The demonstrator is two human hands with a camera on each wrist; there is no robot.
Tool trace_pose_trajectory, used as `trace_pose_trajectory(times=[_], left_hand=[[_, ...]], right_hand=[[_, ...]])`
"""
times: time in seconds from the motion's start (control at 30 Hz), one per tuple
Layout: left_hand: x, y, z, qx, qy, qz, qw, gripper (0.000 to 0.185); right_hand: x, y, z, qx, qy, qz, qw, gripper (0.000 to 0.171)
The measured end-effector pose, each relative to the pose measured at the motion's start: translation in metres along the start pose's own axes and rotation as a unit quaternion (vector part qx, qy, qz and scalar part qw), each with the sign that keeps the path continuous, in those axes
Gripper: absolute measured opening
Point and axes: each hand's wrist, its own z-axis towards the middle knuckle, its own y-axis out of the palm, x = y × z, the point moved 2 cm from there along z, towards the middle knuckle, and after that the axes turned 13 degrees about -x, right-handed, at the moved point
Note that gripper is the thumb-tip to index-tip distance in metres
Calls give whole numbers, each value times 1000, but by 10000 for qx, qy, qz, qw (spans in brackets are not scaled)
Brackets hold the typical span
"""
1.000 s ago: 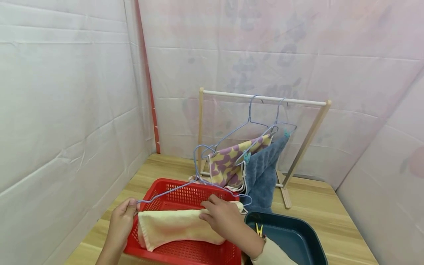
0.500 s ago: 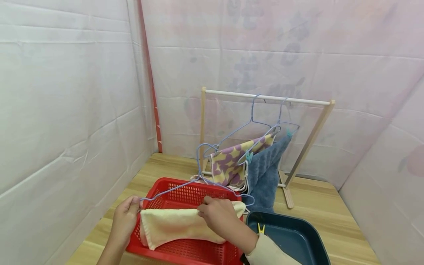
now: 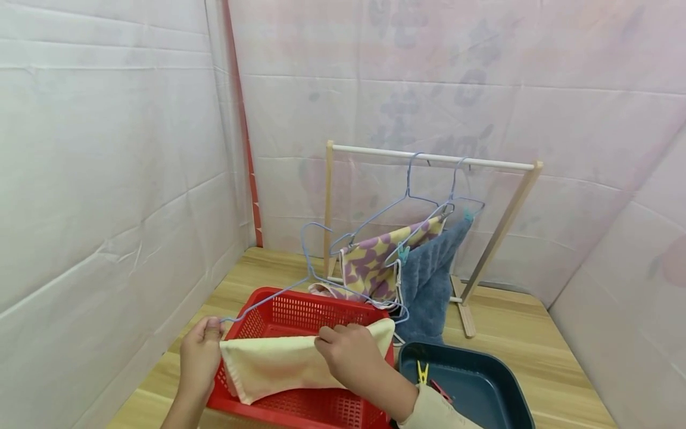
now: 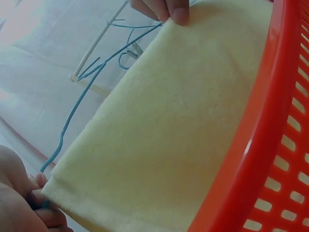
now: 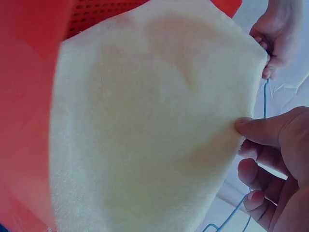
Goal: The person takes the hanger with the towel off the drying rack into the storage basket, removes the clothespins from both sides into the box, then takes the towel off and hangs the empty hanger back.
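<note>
A blue wire clothes hanger (image 3: 273, 294) slants over a red plastic basket, its hook raised toward the rack. My left hand (image 3: 199, 359) grips the hanger's left end, and in the left wrist view the corner of a pale yellow towel (image 4: 159, 111) lies against those fingers. The towel is folded over along its top edge and hangs over the basket (image 3: 300, 411). With thumb and fingers, my right hand (image 5: 285, 159) pinches the towel's top edge about midway. In the head view this hand hides part of the cloth.
Behind the basket stands a rack (image 3: 429, 156) with two hangers. On them hang a purple-and-yellow patterned towel (image 3: 370, 268) and a blue towel (image 3: 429, 280) with teal clips. At right, a dark tray (image 3: 482, 381) contains a yellow clothespin (image 3: 423, 373) and a red one (image 3: 441, 391).
The held hanger's hook has swung left and up. The towel's left corner has shifted slightly left, and its right end has risen a little. The red clothespin has come into view.
</note>
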Motion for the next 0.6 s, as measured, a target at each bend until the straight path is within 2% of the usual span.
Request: trace_pose_trajectory(times=[0.17,0.43,0.6], left_hand=[[2,0,-1,238,160,-54,9996,36],[2,3,0,349,141,-90,9993,33],[1,2,0,416,136,12,9990,34]], right_hand=[[-3,0,-4,-30,-173,-35,9998,25],[-7,-1,-11,-269,-376,15,9989,37],[-9,2,-17,-896,-441,319,9945,36]])
